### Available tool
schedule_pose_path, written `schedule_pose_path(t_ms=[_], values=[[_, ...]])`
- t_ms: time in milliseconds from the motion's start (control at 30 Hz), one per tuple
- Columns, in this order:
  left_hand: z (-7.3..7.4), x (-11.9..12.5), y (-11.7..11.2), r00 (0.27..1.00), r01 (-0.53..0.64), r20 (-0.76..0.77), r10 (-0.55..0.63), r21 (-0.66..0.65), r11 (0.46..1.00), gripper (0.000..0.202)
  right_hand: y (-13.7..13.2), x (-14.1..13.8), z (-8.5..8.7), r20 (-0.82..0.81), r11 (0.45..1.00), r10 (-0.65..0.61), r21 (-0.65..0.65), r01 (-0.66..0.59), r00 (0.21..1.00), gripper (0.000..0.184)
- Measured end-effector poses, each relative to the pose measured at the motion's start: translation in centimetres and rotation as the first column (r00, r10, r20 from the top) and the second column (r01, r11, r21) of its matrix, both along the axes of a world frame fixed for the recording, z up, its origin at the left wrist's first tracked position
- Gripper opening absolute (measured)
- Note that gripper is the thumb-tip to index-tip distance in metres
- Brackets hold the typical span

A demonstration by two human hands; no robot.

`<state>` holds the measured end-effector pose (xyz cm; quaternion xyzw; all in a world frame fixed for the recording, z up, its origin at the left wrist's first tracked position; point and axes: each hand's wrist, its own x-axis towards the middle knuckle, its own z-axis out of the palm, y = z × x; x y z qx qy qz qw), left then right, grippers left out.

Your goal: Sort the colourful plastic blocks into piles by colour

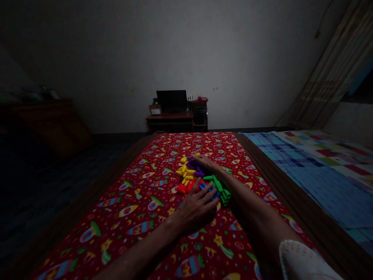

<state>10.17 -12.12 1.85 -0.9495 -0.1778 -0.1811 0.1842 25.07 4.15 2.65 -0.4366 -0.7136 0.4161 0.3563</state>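
A pile of small, brightly coloured plastic pieces, their exact kind too small to make out, lies on the red patterned cloth (128,229). My left hand (198,202) rests palm down at the near side of the pile, its fingers spread over blue pieces (216,194) and beside red pieces (183,189). My right hand (204,161) reaches to the far side, fingers stretched out over purple pieces (198,173) and partly hiding them. Yellow pieces (186,173) lie to the left, and green pieces (219,186) sit beneath my right forearm's inner side.
Brown fabric (271,171) borders the red cloth. Blue and patchwork bedding (314,186) lies to the right. Against the far wall stands a low desk (171,116) with a dark monitor (171,101). A wooden cabinet (55,124) is at the left, a curtain (326,74) at the right.
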Motion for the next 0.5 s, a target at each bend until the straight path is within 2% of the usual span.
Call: schedule_pose_path(t_ms=[67,167,233,267,333,400,433,500], values=[[0.2,-2.3,0.1,1.000,-0.016,-0.003,0.016,0.027,0.999,0.029,-0.5,-2.9,0.6,0.014,0.999,0.039,0.012,-0.039,0.999,0.068],[0.4,-5.6,0.3,0.999,-0.046,-0.007,0.047,0.037,0.998,0.029,-1.7,-6.9,1.8,0.015,0.985,0.165,0.039,-0.165,0.986,0.074],[0.4,-7.9,0.4,0.994,-0.108,0.027,0.108,0.009,0.994,0.030,-2.8,-7.8,2.7,-0.039,0.968,0.247,0.063,-0.245,0.968,0.078],[0.4,-9.1,0.6,0.988,-0.146,0.048,0.147,-0.016,0.989,0.031,-3.4,-7.4,3.2,-0.070,0.965,0.255,0.074,-0.250,0.964,0.079],[0.1,-11.5,1.0,0.969,-0.223,0.091,0.231,-0.094,0.970,0.034,-4.7,-4.8,3.7,-0.112,0.983,0.168,0.090,-0.159,0.979,0.078],[-0.3,-13.6,1.4,0.940,-0.278,0.146,0.309,-0.201,0.939,0.038,-6.4,-0.3,3.5,-0.120,0.993,-0.051,0.103,0.064,0.991,0.073],[-0.5,-14.2,1.6,0.920,-0.297,0.181,0.347,-0.254,0.920,0.040,-7.5,2.3,3.0,-0.093,0.976,-0.173,0.114,0.183,0.980,0.068],[-0.8,-14.4,1.7,0.884,-0.311,0.249,0.395,-0.319,0.895,0.044,-10.0,7.2,1.4,-0.015,0.892,-0.431,0.142,0.428,0.902,0.061]])
